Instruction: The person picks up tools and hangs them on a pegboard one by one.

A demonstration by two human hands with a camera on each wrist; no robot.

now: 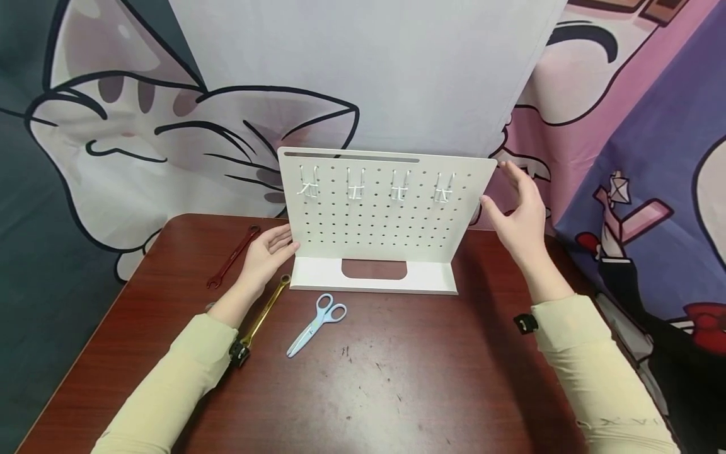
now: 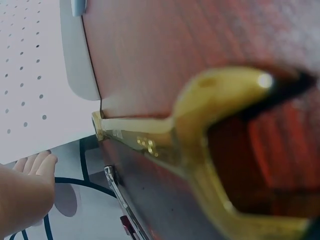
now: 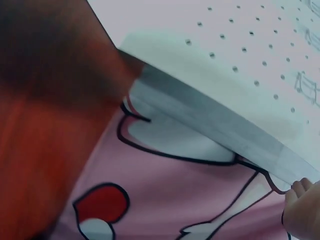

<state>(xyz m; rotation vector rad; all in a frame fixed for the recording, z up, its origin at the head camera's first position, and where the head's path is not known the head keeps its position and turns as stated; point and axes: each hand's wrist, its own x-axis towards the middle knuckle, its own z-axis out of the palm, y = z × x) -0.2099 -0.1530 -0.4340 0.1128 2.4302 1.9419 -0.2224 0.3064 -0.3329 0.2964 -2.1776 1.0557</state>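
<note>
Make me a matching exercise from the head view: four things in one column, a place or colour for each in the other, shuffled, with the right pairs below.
Things
1. Scissors
2. Board
3. Gold wrench
4. Red wrench

Places or colours
A. Between left hand and right hand
B. Left of the left hand
C. Light blue
D. Between left sleeve and scissors

Right pairs: 1-C, 2-A, 3-D, 4-B
</note>
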